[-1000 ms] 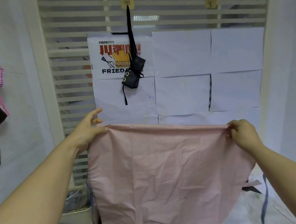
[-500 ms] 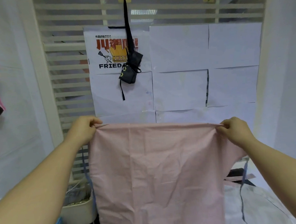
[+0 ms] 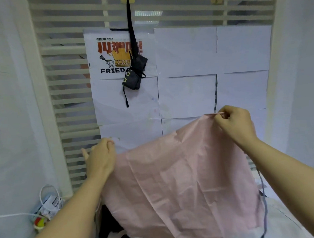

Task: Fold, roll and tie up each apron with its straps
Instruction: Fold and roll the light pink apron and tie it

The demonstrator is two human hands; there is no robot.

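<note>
Slatted partition (image 3: pixel 69 105) behind, black rolled apron (image 3: pixel 135 72) hanging at 12 o'clock. Pink apron (image 3: pixel 183 172) held up, top edge formerly level, now sloping. Right hand (image 3: pixel 235 125) raised at 2 o'clock, pinching corner; left hand (image 3: pixel 101 159) lowered at 9 o'clock, fingers (image 3: pixel 109 143) curled on edge.

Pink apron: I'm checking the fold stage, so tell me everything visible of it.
The pink apron is thin, creased, plain pale-pink cloth, held up spread out. The right hand pinches its top edge high; the left hand grips the opposite corner lower, so the top edge slants. Its lower part drapes onto other fabric. A blue-grey strap hangs down its right side. It is not yet rolled or tied.
</note>
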